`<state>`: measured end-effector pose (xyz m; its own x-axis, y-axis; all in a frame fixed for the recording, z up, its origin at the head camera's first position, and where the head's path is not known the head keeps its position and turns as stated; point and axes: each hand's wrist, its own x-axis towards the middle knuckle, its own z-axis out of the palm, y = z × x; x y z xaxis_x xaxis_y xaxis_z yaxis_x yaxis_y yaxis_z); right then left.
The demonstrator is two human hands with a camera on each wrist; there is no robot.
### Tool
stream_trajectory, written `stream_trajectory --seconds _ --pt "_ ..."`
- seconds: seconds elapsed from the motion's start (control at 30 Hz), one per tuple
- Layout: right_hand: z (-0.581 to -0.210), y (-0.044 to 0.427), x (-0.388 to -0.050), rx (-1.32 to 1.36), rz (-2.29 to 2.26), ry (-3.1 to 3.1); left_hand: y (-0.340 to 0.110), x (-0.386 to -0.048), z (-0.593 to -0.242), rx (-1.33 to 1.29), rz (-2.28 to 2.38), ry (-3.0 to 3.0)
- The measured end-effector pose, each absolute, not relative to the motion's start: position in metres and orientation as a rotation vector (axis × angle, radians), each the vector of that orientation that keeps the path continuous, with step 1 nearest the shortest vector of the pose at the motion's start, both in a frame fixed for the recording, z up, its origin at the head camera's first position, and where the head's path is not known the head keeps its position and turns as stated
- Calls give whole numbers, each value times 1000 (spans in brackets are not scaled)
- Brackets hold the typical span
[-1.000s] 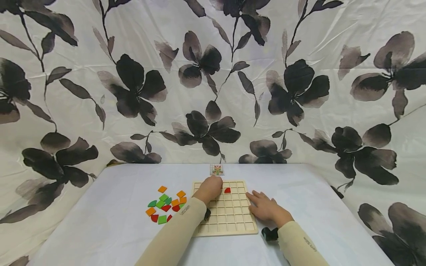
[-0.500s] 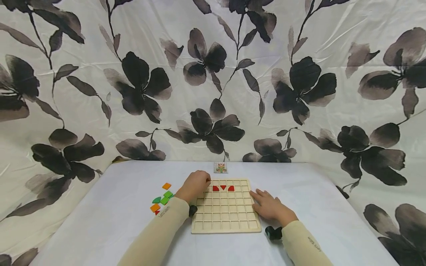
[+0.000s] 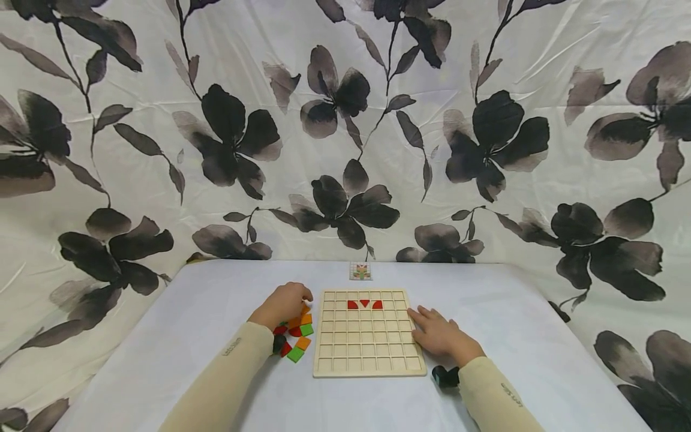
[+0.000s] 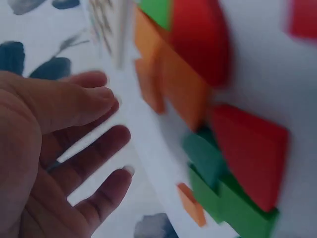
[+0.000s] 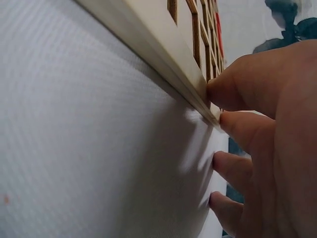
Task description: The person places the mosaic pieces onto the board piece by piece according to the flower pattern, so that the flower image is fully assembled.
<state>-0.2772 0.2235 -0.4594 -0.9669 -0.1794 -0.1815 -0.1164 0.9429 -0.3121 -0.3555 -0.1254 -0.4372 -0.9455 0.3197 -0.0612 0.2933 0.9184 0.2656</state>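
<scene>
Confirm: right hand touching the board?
Touching. The right wrist view shows the right hand with its uppermost digit's tip meeting the board at the rim, no gap between them.

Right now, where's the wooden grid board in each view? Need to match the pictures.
Head: wooden grid board lower middle, slightly right of centre.
Left wrist: blurred, cut off by the top edge, left of centre; apparently the same board.
Right wrist: upper middle, edge slanting from top left to right of centre.
Shared landmark: floral backdrop, at left in left wrist, upper right in right wrist.
</scene>
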Motion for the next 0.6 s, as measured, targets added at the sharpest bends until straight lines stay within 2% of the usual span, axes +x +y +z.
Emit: stream_trajectory --seconds 0.27,0.6 --pt "-461 224 -278 -220 -454 2886 -138 -361 -452 460 307 2906" --pt "-462 225 -279 -218 -471 2896 -140 -365 -447 482 328 2893"
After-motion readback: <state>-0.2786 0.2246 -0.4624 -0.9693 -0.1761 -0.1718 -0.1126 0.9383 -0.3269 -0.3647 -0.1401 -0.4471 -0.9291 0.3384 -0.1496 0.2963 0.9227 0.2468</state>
